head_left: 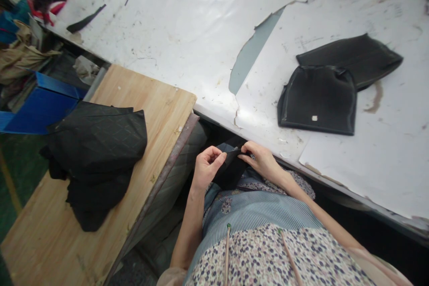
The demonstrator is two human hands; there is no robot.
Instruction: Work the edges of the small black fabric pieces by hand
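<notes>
Over my lap, just off the table's front edge, a black piece of fabric (231, 170) hangs between my two hands. My left hand (208, 167) is closed in a pinch at the fabric's left upper edge. On the other side, my right hand (259, 158) pinches the top edge between thumb and fingers. The lower part of the piece lies against my striped and flowered apron. Two black sewn pieces (318, 98) rest overlapping on the white table to the right; the front one bears a small pale tag.
Black fabric pieces (103, 152) are piled on a wooden board (154, 98) at my left. Beyond it stands a blue box (43, 107). The white table covering (174, 22) is torn in the middle. A dark scrap strip (86, 18) lies at the far left.
</notes>
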